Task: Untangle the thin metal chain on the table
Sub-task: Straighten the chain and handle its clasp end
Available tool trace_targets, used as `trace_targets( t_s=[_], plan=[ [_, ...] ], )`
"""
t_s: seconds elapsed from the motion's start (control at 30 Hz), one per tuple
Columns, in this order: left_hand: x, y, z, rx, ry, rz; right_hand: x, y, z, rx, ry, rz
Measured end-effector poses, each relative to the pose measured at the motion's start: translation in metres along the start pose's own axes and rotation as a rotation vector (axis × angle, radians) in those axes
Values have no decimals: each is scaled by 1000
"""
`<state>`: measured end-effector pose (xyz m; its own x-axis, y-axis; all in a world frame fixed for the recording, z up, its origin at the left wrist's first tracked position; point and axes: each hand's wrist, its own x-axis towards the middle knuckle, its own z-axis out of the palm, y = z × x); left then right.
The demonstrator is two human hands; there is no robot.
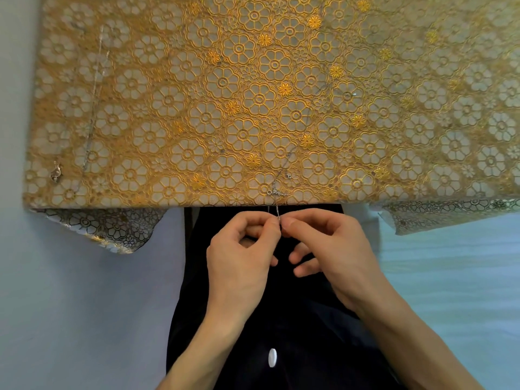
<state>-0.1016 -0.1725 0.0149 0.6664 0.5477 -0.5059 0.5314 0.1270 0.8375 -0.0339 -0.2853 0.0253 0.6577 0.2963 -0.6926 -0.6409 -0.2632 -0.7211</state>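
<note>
I see both hands held low, just in front of the near edge of the counter [168,108]. They are close together and their fingertips meet. The left hand [242,249] pinches the thin chain [277,192] between its thumb and first finger. The right hand [323,249] pinches it too, right beside the left one. The other fingers are curled in. Both arms come up from below and lean toward each other.

From the pinch the chain goes up over the edge to a small knot on the gold flower cloth [422,136], just past the fingertips. Then it runs on, away from the hands and toward the right hand's side. A second chain [94,94] lies well apart, past the left hand.
</note>
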Motion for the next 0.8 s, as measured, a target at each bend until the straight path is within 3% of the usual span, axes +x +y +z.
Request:
trace_targets(
  t_s=[0.3, 0.67, 0.8],
  plan=[
    [2, -2, -6, 118, 4, 51, 5, 4, -2, -34, -34, -101],
    [-1, 4, -7, 234, -35, 101, 4, 10, -5, -479, -64, -286],
    [-4, 8, -2, 216, 17, 137, 0, 14, 0, -499, -25, -336]
  ],
)
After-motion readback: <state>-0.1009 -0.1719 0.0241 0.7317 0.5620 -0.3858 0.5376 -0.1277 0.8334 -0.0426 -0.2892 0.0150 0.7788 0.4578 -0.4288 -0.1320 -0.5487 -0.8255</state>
